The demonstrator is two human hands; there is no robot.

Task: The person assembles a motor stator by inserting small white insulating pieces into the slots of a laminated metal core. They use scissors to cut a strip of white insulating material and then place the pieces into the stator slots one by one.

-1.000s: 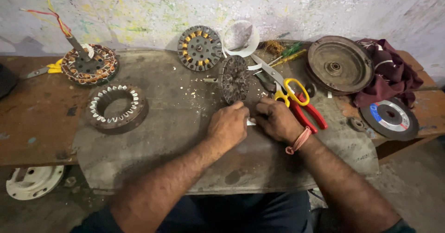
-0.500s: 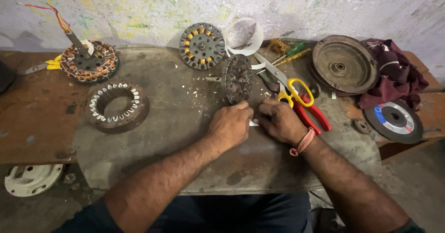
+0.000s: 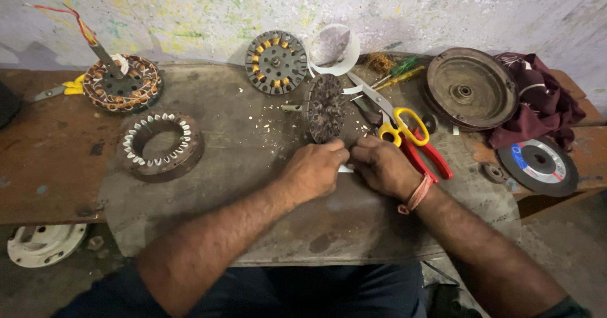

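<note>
Both of your hands meet at the middle of the grey stone-topped desk [image 3: 190, 229], just below a dark, rusty slotted motor core [image 3: 325, 107] that stands on edge with its short shaft pointing left. Your left hand [image 3: 316, 169] and your right hand [image 3: 382, 166] are curled knuckle to knuckle over a small pale strip [image 3: 345, 168], of which only a sliver shows between them; your fingers are drawn in tight around it, though how each one grips is hidden under the knuckles. Compared with a second ago, both hands sit in almost the same spot and the core has not shifted, so the fine work on the strip looks to be still in progress rather than finished. Yellow-and-red-handled scissors [image 3: 404, 134] lie just beside your right hand, blades toward the wall. A copper-wound stator with red and yellow leads [image 3: 121, 84] and a ring-shaped stator lined with white slot paper [image 3: 162, 145] rest well apart at the left; a round rusty metal cover [image 3: 470, 89], a maroon cloth [image 3: 537, 106] and a grey grinding disc [image 3: 537, 164] lie at the right.
</note>
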